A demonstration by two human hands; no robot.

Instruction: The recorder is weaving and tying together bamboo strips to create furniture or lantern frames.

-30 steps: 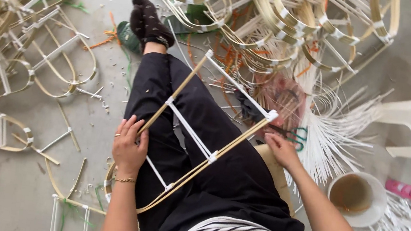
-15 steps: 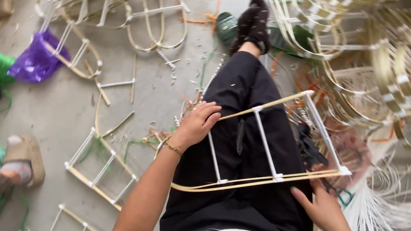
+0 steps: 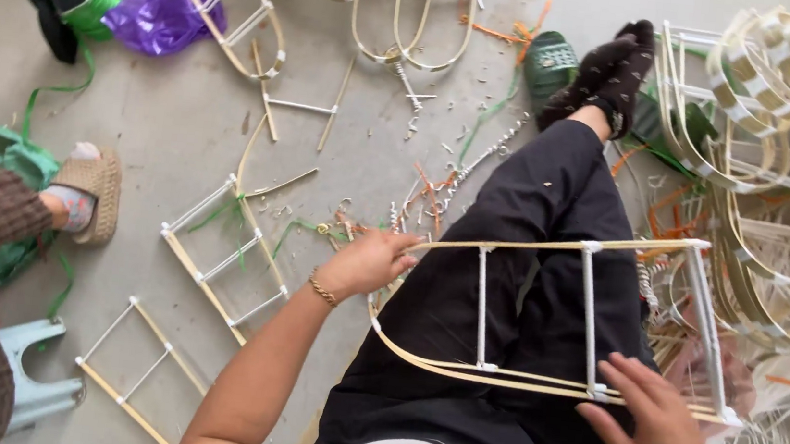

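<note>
Left hand [image 3: 374,261]: clenched on the bent end of the frame [image 3: 588,320].
Right hand [image 3: 655,430]: grasping the frame's lower cane.
Frame: lying across the lap.

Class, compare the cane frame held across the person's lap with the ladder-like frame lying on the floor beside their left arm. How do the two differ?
The lap frame is held by the left hand and right hand; the floor frame lies untouched on the concrete. The lap frame's rails meet in a curved bend at one end; the floor frame's rails run straight and parallel. The lap frame looks larger, though it is nearer the camera. Both have pale cane rails joined by white rungs.
</note>
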